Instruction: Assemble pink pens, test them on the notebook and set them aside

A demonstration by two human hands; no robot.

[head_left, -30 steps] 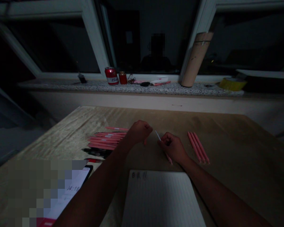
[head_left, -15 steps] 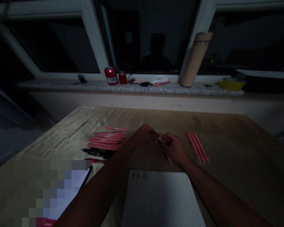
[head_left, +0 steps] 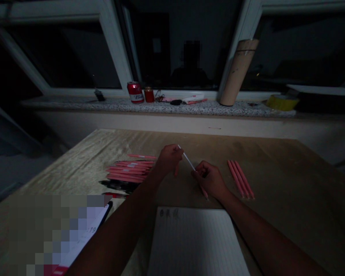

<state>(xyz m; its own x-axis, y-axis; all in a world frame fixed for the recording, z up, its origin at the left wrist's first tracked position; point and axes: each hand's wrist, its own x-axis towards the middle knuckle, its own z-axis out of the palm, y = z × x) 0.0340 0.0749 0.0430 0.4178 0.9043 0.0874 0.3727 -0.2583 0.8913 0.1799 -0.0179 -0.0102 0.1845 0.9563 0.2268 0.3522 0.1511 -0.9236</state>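
My right hand (head_left: 209, 178) is closed round a pink pen barrel (head_left: 204, 191), whose lower end sticks out beneath my fingers. From its upper end a thin white pen refill (head_left: 189, 161) slants up and left to my left hand (head_left: 170, 157). That hand pinches the refill near its top. A short pink pen part (head_left: 176, 170) shows under my left fingers; its upper end is hidden. Several pink pens (head_left: 129, 171) lie in a pile left of my left hand. Three pink pens (head_left: 240, 179) lie side by side to the right of my right hand.
A lined notebook (head_left: 198, 241) lies below my hands. Dark pens (head_left: 120, 186) and a phone (head_left: 92, 226) are at left. Along the windowsill (head_left: 115, 105) stand a red can (head_left: 135, 92), a small red jar (head_left: 148, 94), a tall cylinder (head_left: 238, 73) and yellow tape (head_left: 281, 102).
My left hand has moved up and left, away from my right hand. Much more of the white refill shows between them, and the pink part under my left fingers has come into view.
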